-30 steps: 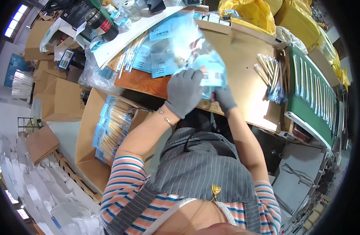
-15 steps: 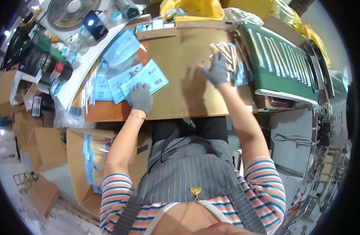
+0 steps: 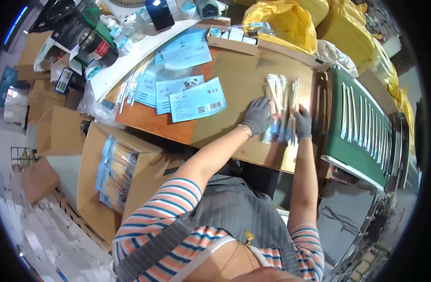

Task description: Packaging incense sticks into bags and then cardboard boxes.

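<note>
A loose bunch of slim wrapped sticks (image 3: pixel 277 89), pale tan with blue ends, lies on the brown board, partly smeared by motion. At its left edge is my left hand (image 3: pixel 259 118) in a grey glove, fingers stretched along the side and thumb against the bunch. My right hand (image 3: pixel 303 124), gloved too, has its fingers curled on the sticks at the right edge. Left of my hands, flat light-blue printed pouches (image 3: pixel 196 101) overlap, one with a panda picture. The undersides of both hands are hidden.
A green tray (image 3: pixel 340 113) with a row of wrapped sticks stands at the right. Behind the board are a shallow box (image 3: pixel 234 42) of small items and a yellow bag (image 3: pixel 290 23). More sticks (image 3: pixel 131 87) lie at the left. Below left, an open carton (image 3: pixel 91 160) holds filled packs.
My left hand has left the blue pouches and crossed right to the sticks. My right hand has moved to their right side. The bunch looks more upright; the view has swung.
</note>
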Demonstrator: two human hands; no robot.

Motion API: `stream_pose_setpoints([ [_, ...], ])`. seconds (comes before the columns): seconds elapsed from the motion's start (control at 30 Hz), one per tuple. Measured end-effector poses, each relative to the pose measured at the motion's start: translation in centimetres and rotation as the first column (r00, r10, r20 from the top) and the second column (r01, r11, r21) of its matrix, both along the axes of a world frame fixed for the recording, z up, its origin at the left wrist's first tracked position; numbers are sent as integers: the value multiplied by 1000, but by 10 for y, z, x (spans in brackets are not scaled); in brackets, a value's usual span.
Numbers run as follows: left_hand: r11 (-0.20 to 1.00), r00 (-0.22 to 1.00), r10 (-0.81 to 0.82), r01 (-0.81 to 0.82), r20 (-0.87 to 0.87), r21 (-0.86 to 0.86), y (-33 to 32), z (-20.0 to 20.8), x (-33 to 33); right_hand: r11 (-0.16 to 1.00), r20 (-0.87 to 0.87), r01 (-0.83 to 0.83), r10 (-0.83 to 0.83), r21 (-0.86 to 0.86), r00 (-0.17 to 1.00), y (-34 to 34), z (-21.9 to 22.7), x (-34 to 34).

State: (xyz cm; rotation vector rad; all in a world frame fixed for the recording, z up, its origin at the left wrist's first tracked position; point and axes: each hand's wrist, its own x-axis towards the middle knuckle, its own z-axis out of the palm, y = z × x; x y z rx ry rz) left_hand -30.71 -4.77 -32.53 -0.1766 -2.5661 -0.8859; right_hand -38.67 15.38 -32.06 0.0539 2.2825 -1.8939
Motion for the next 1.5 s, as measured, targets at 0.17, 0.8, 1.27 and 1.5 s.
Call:
stream_pose_setpoints([
  [0.17,998,998,-23,19,-51,-62,7,-3,0,963,-136,260,-268,-76,954,-13,20,78],
  [0.8,650,768,637,-486,-71,584,-164,118,85,819,-637,369,-4,441,771,16,-10,155],
  [1.27,-486,377,703,-365,603,794,-199,12,141,860,-586,275,34,431,810,17,-16,152],
  [1.5,-302,271,758,-660,593,688,-218,-62,182,814,-578,284,76,507,812,24,-22,160],
])
